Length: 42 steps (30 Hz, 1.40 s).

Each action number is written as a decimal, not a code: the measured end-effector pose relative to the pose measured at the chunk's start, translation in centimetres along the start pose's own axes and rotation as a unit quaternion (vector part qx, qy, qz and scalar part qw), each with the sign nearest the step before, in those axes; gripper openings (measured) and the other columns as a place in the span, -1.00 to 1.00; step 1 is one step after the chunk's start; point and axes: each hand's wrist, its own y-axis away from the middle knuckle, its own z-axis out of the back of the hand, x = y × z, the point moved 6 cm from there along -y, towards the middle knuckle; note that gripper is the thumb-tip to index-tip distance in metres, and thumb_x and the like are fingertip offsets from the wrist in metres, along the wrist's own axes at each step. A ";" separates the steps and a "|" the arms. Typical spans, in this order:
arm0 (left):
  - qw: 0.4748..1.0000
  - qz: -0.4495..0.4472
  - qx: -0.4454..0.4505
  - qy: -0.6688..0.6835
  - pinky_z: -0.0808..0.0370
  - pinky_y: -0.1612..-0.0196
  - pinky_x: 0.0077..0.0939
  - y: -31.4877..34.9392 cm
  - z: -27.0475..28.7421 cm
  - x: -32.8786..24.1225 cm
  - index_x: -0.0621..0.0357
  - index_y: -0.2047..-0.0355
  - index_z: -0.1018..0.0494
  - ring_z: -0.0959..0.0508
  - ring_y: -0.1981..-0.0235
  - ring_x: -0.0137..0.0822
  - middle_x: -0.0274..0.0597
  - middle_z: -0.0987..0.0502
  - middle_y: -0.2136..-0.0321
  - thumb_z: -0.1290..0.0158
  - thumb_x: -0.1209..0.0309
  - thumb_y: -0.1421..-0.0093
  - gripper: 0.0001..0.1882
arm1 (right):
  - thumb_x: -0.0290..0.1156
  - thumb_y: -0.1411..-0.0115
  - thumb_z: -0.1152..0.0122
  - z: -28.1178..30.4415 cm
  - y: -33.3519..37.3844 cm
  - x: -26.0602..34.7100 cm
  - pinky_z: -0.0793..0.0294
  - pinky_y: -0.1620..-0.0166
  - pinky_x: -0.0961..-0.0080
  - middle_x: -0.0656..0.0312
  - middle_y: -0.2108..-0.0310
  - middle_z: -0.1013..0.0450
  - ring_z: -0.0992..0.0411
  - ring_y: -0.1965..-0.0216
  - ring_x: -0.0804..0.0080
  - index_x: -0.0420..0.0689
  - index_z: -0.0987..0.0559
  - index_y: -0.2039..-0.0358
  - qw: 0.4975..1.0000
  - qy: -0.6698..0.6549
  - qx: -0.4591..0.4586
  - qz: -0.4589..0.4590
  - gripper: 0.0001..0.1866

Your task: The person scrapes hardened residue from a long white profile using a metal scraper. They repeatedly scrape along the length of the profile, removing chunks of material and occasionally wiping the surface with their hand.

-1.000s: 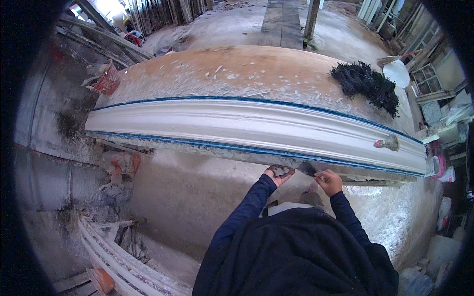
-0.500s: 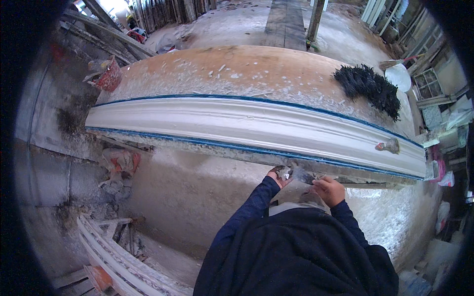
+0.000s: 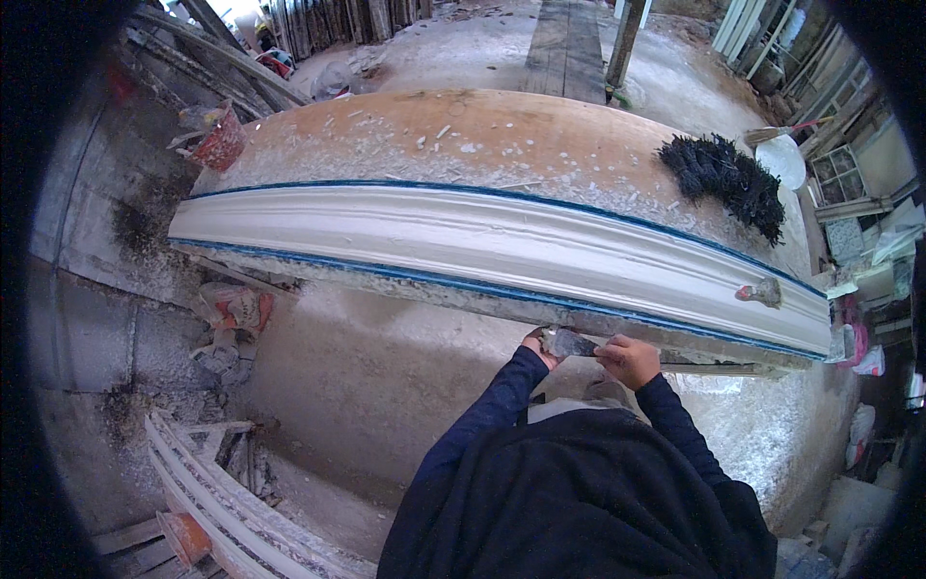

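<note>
In front of my body, at the near edge of the bench, my right hand (image 3: 631, 362) is closed on the handle of a putty knife (image 3: 576, 344). Its grey, smeared blade points left and meets my left hand (image 3: 538, 351). That left hand is curled at the blade's end around something whitish that I cannot make out. Just beyond both hands lies a long white plaster moulding (image 3: 424, 227) with lengthwise ridges, in a mould with blue edges (image 3: 386, 262). On the moulding's right part rests a short-handled brush (image 3: 762, 292).
Behind the moulding is a wooden tabletop (image 3: 376, 121) strewn with white scraps. A bundle of black fibres (image 3: 723, 183) lies at its right, a red bucket (image 3: 220, 140) at its left end. Curved white mouldings (image 3: 207, 497) stand at lower left.
My right hand has moved left and slightly up with the putty knife, bringing its blade against my left hand. The whole view has shifted slightly.
</note>
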 end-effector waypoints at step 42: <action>0.999 0.019 0.036 0.016 -0.40 0.06 -0.03 1.9 1.7 -4.8 0.42 0.11 -0.24 -0.42 0.15 0.06 0.18 -0.38 0.16 0.37 0.27 -0.20 -0.57 | -0.17 0.04 -0.19 -1.9 -1.6 -0.2 -0.41 0.38 0.33 0.19 0.51 -0.39 -0.41 0.43 0.16 0.05 -0.58 0.47 0.984 -0.019 -0.014 -0.174 -0.82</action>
